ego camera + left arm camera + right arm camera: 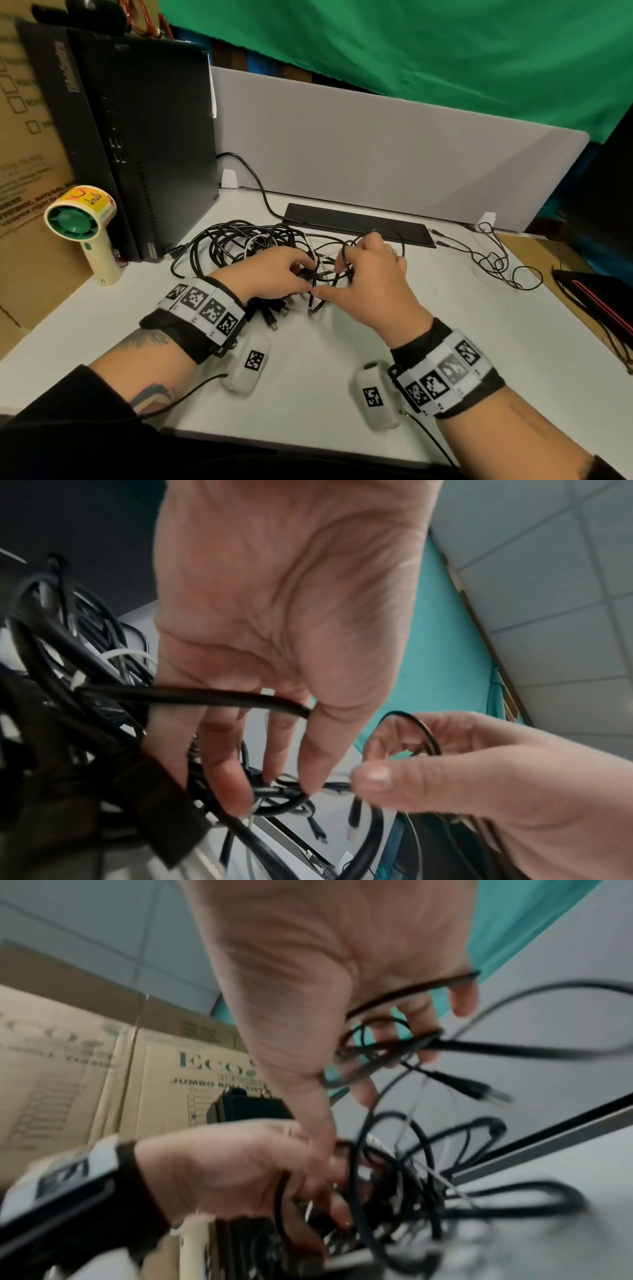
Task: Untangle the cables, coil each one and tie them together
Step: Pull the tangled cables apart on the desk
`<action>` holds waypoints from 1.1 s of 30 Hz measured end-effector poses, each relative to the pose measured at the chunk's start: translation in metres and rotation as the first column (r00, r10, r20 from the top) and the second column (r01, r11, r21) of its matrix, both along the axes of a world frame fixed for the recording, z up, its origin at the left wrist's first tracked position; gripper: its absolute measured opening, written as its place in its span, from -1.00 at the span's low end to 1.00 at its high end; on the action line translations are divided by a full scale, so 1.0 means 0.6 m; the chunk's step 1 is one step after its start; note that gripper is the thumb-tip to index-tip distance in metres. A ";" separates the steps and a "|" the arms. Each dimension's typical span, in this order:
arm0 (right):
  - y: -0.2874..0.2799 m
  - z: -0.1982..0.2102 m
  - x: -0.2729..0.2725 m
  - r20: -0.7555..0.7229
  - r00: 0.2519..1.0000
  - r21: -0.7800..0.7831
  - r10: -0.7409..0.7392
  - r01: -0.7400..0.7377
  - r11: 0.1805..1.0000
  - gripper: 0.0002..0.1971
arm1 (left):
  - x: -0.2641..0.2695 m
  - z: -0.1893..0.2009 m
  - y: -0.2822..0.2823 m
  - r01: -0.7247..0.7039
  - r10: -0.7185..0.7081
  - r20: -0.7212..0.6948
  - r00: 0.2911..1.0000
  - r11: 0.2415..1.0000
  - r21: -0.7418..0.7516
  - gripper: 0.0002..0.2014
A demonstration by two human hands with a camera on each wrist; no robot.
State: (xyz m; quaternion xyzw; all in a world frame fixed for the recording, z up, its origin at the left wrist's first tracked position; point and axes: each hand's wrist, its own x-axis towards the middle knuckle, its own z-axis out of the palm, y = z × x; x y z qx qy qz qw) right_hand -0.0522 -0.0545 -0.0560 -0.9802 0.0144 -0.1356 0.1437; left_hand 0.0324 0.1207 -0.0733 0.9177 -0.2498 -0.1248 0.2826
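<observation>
A tangle of black cables (236,246) with a white one (255,240) in it lies on the white desk (308,387). My left hand (301,274) sits on the tangle's right side. In the left wrist view a thick black cable (205,696) crosses under its curled fingers, and its fingertips (240,799) pinch a knot of thin cables (284,791). My right hand (332,279) is right beside it, with a thin black cable (404,993) looped round its fingers and its thumb (373,773) at the same knot. Several plug ends (272,313) lie under my left wrist.
A black computer tower (137,137) and a handheld fan (82,226) stand at the left in front of cardboard boxes (24,164). A grey divider (376,147) runs along the back, with a flat black bar (356,224) before it. Another thin cable (496,260) trails on the right.
</observation>
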 end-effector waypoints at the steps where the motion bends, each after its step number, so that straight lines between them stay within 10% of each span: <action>1: 0.006 -0.005 0.003 0.021 1.000 -0.044 0.006 -0.005 0.999 -0.50 | 0.001 -0.003 -0.002 -0.007 0.007 -0.020 1.000 0.999 -0.036 -0.61; 9: 0.005 -0.005 0.029 -0.008 0.996 0.008 0.090 -0.090 0.996 -0.80 | -0.010 0.003 -0.028 -0.016 0.039 0.092 0.995 0.970 -0.244 -0.81; 15: -0.019 0.026 0.038 0.088 0.983 0.168 0.162 -0.175 0.970 -0.79 | 0.025 0.080 -0.031 0.262 -0.275 0.133 0.952 0.959 0.110 -0.74; 20: -0.035 0.056 0.041 0.218 0.967 0.360 0.135 -0.208 0.909 -0.81 | 0.075 0.091 -0.043 0.174 -0.206 0.125 0.971 0.958 0.228 -0.58; 29: -0.078 0.155 0.001 0.597 0.787 0.725 -0.158 -0.445 0.525 -0.79 | 0.140 0.128 -0.024 -0.290 0.200 0.484 0.852 0.950 0.119 -0.60; 33: -0.104 0.178 -0.017 0.521 0.819 0.836 -0.241 -0.546 -0.048 -0.61 | 0.147 0.109 -0.017 -0.303 0.281 0.275 0.919 0.952 0.041 -0.47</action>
